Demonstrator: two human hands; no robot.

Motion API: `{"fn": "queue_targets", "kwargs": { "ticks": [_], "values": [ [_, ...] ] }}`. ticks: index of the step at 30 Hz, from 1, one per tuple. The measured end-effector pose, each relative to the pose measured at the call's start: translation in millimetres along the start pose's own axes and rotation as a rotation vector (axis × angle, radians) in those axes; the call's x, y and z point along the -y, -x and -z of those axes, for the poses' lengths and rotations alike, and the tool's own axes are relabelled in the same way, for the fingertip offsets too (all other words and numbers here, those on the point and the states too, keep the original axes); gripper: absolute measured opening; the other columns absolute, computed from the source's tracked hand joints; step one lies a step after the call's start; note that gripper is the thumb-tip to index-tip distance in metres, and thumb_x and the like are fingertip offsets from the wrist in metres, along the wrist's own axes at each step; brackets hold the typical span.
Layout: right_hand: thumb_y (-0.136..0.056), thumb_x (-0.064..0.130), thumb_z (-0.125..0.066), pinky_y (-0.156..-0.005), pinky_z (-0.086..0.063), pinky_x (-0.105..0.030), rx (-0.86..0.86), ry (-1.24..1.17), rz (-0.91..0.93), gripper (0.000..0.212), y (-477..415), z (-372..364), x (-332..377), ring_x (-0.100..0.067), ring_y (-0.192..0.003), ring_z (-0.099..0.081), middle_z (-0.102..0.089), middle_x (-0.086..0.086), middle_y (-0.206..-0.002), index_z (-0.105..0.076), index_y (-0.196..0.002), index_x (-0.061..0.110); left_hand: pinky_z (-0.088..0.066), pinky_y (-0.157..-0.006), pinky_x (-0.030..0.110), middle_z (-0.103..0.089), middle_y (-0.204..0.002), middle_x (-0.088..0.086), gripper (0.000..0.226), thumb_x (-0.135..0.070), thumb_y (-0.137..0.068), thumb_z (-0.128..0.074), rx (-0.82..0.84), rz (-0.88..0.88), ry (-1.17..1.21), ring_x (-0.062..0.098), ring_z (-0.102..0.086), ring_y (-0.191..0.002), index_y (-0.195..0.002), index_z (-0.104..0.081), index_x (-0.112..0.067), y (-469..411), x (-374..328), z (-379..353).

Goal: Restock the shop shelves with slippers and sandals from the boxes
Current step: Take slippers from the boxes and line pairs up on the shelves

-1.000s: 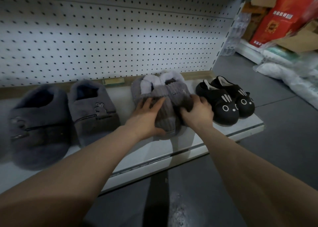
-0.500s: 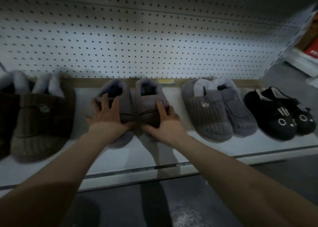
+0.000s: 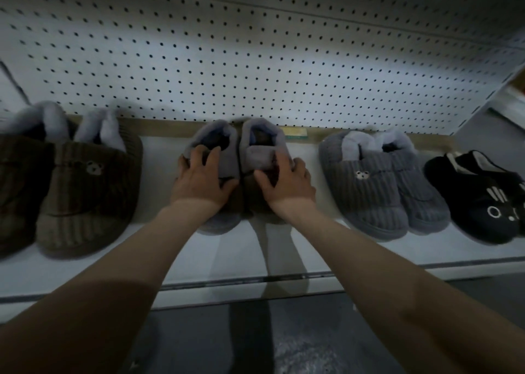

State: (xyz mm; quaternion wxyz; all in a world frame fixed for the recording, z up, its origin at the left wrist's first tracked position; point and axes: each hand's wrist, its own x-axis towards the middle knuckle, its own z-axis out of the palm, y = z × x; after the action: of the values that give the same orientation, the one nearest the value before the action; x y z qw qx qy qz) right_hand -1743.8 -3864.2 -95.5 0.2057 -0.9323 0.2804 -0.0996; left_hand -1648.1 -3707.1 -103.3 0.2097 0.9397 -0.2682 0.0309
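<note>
As hands (image 3: 203, 179) (image 3: 287, 185) grip slippers (image 3: 228, 136) — shelf (image 3: 159, 180) gaps flank.

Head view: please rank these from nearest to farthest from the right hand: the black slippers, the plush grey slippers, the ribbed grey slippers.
1. Plush grey slippers: gripped under the right hand.
2. Ribbed grey slippers: next pair rightward.
3. Black slippers: far right end.
</note>
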Motion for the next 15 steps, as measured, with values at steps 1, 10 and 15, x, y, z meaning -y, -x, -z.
{"fn": "queue_targets", "kwargs": {
  "ticks": [1,10,15],
  "values": [
    [-0.092,0.063,-0.044,-0.108,-0.034,-0.054,0.000,-0.035,0.008,0.073,-6.6,3.9,0.0,-0.039,-0.138,-0.027,-0.020,-0.013,-0.154,-0.011,-0.152,0.037,-0.040,-0.100,0.055,-0.028,-0.146,0.013,0.077,-0.055,-0.084,-0.059,-0.010,-0.007,-0.014,0.043,-0.030,-0.129,-0.146,-0.029,-0.021,-1.3,2.0,1.3],
    [-0.092,0.060,-0.051,-0.108,-0.039,-0.042,0.186,-0.051,0.099,0.065,-26.7,13.6,-0.8,-0.037,-0.128,-0.047,-0.031,-0.011,-0.150,-0.030,-0.147,0.033,-0.037,-0.099,0.046,-0.038,-0.137,0.015,0.075,-0.059,-0.079,-0.063,0.019,-0.032,-0.046,0.043,-0.042,-0.118,-0.138,-0.042,-0.017,-3.6,4.6,11.0],
    [-0.091,0.062,-0.051,-0.103,-0.043,-0.042,0.198,-0.031,0.130,0.062,-10.8,15.8,-2.9,-0.034,-0.122,-0.050,-0.034,-0.008,-0.146,-0.031,-0.144,0.035,-0.037,-0.098,0.045,-0.036,-0.139,0.013,0.071,-0.060,-0.082,-0.060,0.034,-0.012,-0.049,0.042,-0.042,-0.116,-0.138,-0.041,-0.021,6.3,1.2,10.5]
  ]
}}
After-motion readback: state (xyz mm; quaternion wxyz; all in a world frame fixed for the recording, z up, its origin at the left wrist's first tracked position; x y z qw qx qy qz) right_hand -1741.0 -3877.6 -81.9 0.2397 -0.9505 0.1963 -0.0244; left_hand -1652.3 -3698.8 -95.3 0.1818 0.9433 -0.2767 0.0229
